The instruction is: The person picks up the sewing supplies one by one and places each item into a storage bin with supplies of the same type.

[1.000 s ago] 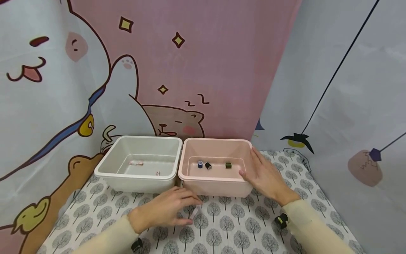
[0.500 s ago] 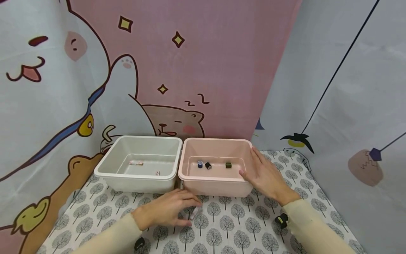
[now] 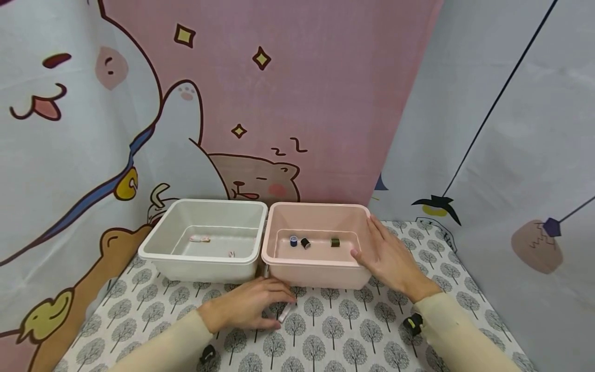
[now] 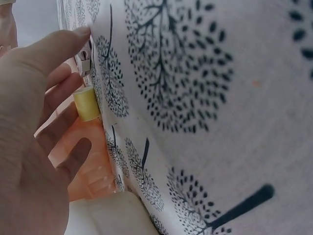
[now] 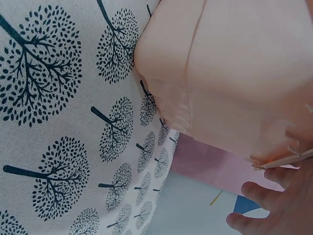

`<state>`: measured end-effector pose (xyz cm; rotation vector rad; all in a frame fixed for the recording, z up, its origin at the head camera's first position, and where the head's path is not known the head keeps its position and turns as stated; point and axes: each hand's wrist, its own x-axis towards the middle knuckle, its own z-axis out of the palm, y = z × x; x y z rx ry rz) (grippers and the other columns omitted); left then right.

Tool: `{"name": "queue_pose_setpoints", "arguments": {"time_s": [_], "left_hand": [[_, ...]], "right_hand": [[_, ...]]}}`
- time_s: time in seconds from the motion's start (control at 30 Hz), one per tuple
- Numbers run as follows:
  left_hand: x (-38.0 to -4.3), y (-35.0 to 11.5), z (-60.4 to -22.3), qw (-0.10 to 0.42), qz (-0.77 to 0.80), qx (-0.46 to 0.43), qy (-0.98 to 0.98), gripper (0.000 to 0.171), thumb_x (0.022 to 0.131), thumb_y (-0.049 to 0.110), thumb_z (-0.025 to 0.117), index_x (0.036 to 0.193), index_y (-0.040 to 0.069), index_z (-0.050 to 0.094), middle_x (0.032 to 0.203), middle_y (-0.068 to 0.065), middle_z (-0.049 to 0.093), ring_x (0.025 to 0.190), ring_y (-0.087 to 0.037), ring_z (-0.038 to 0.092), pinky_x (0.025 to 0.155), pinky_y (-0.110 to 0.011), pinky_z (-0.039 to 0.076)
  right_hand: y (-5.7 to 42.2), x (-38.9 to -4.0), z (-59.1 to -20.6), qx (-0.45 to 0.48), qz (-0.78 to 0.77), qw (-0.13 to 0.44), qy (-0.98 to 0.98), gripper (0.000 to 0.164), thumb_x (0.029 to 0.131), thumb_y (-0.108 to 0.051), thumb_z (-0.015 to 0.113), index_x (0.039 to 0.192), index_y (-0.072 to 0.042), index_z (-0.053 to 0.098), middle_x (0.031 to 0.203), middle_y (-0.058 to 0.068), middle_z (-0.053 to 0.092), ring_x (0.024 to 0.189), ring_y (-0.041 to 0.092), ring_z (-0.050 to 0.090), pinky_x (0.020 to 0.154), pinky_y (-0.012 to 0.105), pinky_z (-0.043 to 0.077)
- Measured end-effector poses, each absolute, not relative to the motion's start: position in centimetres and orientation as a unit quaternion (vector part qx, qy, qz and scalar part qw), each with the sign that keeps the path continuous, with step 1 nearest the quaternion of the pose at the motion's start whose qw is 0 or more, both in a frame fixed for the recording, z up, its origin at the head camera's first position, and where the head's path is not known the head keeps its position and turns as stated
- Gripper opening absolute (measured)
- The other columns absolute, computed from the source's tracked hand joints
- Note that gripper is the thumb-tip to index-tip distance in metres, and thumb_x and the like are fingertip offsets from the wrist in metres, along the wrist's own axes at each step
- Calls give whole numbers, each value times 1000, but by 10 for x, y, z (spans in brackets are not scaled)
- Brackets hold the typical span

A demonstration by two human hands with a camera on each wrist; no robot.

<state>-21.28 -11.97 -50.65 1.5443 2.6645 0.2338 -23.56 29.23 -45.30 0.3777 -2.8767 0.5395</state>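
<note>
My left hand (image 3: 253, 305) is low over the tree-print cloth, in front of the bins. Between its thumb and index finger, a small white elongated piece (image 3: 286, 312) lies on the cloth; its kind is unclear. In the left wrist view that white piece (image 4: 85, 62) shows a dark mark, and the loosely spread fingers appear not to pinch it. A yellow spool of thread (image 4: 86, 104) stands beyond those fingers, hidden in the head view. My right hand (image 3: 390, 258) rests against the pink bin (image 3: 316, 274), fingers along its right side and thumb at the rim.
Inside the pink bin are a blue spool (image 3: 293, 241), a black spool (image 3: 305, 243) and a green spool (image 3: 335, 242). Beside it, the white bin (image 3: 200, 268) holds a small pinkish-white piece (image 3: 200, 238) and another small piece (image 3: 231, 253). A patterned curtain (image 3: 325, 103) hangs behind.
My left wrist and sleeve have shifted slightly right, while the fingers stay around the white piece, which has turned or shifted a little. My right hand and both bins stay put.
</note>
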Motion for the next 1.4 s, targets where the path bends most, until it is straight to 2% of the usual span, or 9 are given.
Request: {"name": "queue_pose_setpoints", "arguments": {"time_s": [0.43,0.83,1.13,1.27,1.4], "left_hand": [[-213,-118,-511,26,75,487,870,56,106,52,84,157,34,71,167,13,69,164,-19,58,140,-57,46],[-212,-114,-506,6,91,493,865,56,103,56,86,152,32,74,160,9,74,158,-17,63,137,-51,51],[-205,-111,-503,10,100,490,866,53,104,55,85,150,32,76,159,9,74,158,-21,64,137,-61,49],[-202,-111,-500,-2,107,497,861,52,103,54,87,148,30,77,156,9,76,156,-22,66,135,-58,52],[-199,-110,-496,-12,110,500,859,52,103,53,87,147,28,78,154,9,77,151,-17,69,133,-53,55]], "right_hand": [[294,-237,-455,129,188,95,-969,108,114,-75,48,186,-4,12,196,24,15,174,60,32,134,88,32],[295,-238,-455,127,188,94,-969,109,113,-77,48,187,-4,10,196,23,14,174,60,32,134,88,32],[295,-237,-455,124,193,90,-969,110,113,-78,47,187,-6,9,197,21,12,175,59,31,134,89,30],[294,-235,-455,126,191,91,-969,110,113,-77,48,187,-5,10,196,23,14,173,60,32,133,90,31],[294,-235,-455,126,189,93,-969,110,113,-77,48,187,-4,11,196,23,15,173,61,33,133,90,32]]}}
